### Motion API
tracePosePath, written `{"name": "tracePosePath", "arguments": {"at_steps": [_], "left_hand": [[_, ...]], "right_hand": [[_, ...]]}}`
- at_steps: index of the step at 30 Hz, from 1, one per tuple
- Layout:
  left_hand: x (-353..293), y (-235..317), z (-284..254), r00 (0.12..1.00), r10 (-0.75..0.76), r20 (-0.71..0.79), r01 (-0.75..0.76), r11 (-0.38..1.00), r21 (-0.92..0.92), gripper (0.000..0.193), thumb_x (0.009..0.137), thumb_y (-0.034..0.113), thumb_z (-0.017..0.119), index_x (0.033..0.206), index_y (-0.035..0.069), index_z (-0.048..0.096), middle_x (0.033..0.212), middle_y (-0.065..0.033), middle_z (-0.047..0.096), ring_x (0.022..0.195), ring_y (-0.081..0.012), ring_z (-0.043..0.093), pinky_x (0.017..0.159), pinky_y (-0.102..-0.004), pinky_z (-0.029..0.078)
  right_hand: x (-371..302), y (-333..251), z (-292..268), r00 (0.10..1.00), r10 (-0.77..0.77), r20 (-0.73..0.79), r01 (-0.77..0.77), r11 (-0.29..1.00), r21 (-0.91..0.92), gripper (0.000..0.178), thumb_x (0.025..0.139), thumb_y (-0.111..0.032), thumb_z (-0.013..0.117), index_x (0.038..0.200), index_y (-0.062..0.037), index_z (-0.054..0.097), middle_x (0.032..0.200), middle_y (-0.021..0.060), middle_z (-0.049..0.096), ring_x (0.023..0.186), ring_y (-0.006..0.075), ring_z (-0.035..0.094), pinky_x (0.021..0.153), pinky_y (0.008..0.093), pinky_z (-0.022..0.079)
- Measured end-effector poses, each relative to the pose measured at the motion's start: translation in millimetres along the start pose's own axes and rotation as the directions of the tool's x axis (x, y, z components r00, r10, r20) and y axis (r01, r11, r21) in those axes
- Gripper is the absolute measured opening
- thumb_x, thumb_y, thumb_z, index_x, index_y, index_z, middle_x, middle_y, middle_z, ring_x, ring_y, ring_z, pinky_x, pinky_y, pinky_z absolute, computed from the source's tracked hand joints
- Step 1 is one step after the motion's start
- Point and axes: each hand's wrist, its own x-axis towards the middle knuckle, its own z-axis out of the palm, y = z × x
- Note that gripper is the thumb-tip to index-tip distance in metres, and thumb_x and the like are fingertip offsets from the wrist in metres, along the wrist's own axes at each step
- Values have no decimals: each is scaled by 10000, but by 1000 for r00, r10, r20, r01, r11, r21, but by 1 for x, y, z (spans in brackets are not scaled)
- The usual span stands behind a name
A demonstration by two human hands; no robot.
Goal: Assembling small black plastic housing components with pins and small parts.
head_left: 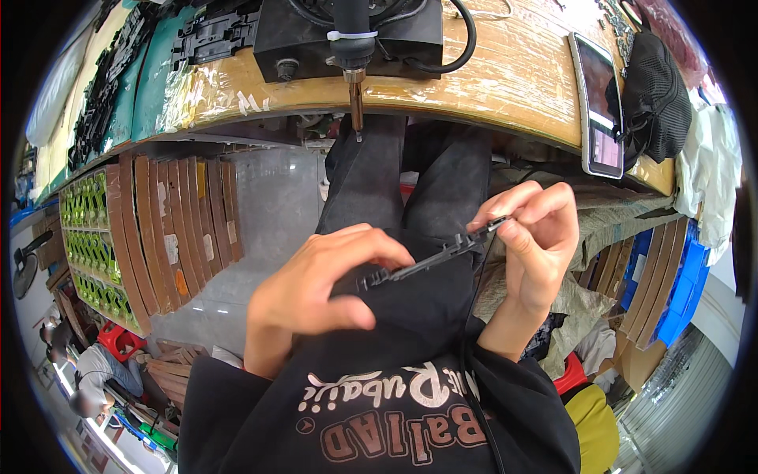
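Observation:
A thin black moulded plastic part (430,258) with small raised tabs hangs over my lap, tilted up toward its right end. That right end is pinched between the thumb and fingers of my right hand (533,233). Near the part's left end is my left hand (316,284), thumb apart from the fingers. Its fingertips lie behind the part's end, and whether they touch it I cannot make out. Beyond my hands, an upright tool with a metal tip (358,103) points down in front of the bench edge, a white cable tie round its dark body.
On the wooden bench (505,87) stands a black box (276,47) with cables. More black plastic parts (213,38) lie at the left. A tablet-like device (600,110) and a black mesh bag (655,95) are at right. Stacked brown trays (178,229) stand on the left.

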Motion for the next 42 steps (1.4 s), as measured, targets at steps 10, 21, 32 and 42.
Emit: {"name": "tracePosePath", "arguments": {"at_steps": [10,21,32,42], "left_hand": [[18,-48,35,895,71,441,436,72,-897,436,844,296,502,1066,-66,400,617,-127,518,339,-161,468,316,-225,406],[11,-41,30,898,-417,-139,97,497,-862,295,785,105,549,1054,6,478,870,-55,558,697,-106,545,630,-221,442],[21,-30,12,759,-317,-568,53,900,-432,281,769,68,597,1025,-8,512,896,-42,565,791,-72,529,696,-220,438],[22,-26,10,766,-303,-567,50,907,-417,305,767,67,598,1045,-15,502,959,-55,561,825,-83,526,726,-229,437]], "right_hand": [[-3,21,10,985,82,153,-90,995,49,249,708,-6,655,787,-45,422,762,132,556,748,294,575,741,423,473],[3,47,19,973,214,-90,-226,963,-150,252,773,35,570,1006,34,472,844,109,578,817,170,574,718,246,478],[-1,39,21,682,695,228,-697,712,-86,284,761,11,600,1003,10,452,676,83,581,543,131,573,510,232,472],[0,36,24,707,671,221,-675,735,-71,288,750,22,609,992,11,452,670,80,578,545,132,575,513,228,471]]}}
